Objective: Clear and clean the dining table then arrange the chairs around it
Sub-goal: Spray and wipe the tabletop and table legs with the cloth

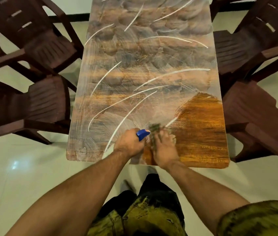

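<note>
A long wooden dining table (148, 65) stretches away from me, most of its top coated in a cloudy film with white curved streaks. A patch at the near right (201, 126) shows bare orange wood. My left hand (129, 142) grips a spray bottle with a blue nozzle (142, 134) over the near edge. Just to its right, my right hand (165, 149) presses a dark green cloth (154, 129) on the tabletop; the cloth is blurred.
Two dark brown plastic chairs (38, 46) (29, 106) stand along the left side and two more (247, 48) (260, 120) along the right, all angled away from the table. Pale tiled floor (32, 167) lies around me.
</note>
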